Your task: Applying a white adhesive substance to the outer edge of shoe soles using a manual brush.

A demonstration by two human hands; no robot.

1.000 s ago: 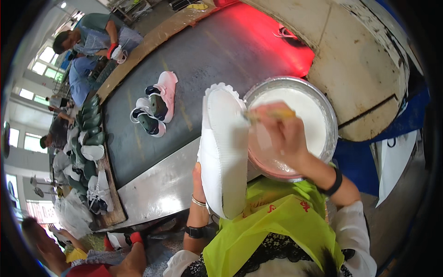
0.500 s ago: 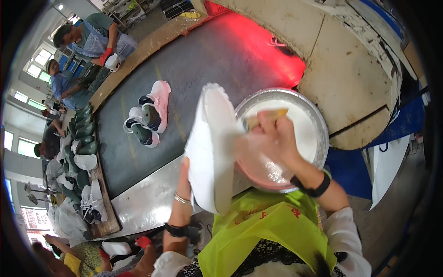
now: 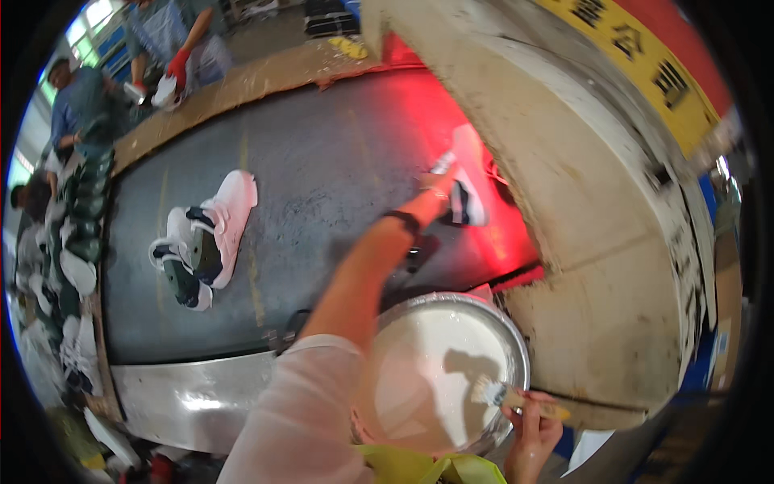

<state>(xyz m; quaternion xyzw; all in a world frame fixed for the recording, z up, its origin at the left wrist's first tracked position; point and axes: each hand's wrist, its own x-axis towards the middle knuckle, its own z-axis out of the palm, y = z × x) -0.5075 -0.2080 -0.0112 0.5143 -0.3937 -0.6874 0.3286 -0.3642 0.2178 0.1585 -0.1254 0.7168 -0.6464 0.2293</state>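
My left arm stretches far across the dark belt (image 3: 322, 153), and my left hand (image 3: 435, 187) is closed on a white shoe (image 3: 470, 181) with a dark heel part. That shoe lies in red light beside the beige housing. My right hand (image 3: 534, 431) grips the wooden handle of a flat brush (image 3: 509, 397) at the lower right. Pale, wet-looking bristles point left over a round metal basin (image 3: 520, 339) of milky white liquid. Two white-and-dark-green shoes (image 3: 211, 234) stand close together on the belt to the left.
A large beige housing (image 3: 597, 266) borders the belt on the right. Several shoes and dark green forms (image 3: 76, 242) crowd a shelf on the left. A metal strip (image 3: 193, 395) runs along the near edge. Across the belt, a red-gloved person (image 3: 173, 48) handles a shoe.
My left hand has carried the white shoe from above the near edge to the far right of the belt. The brush has moved from beside the shoe to the basin's right side.
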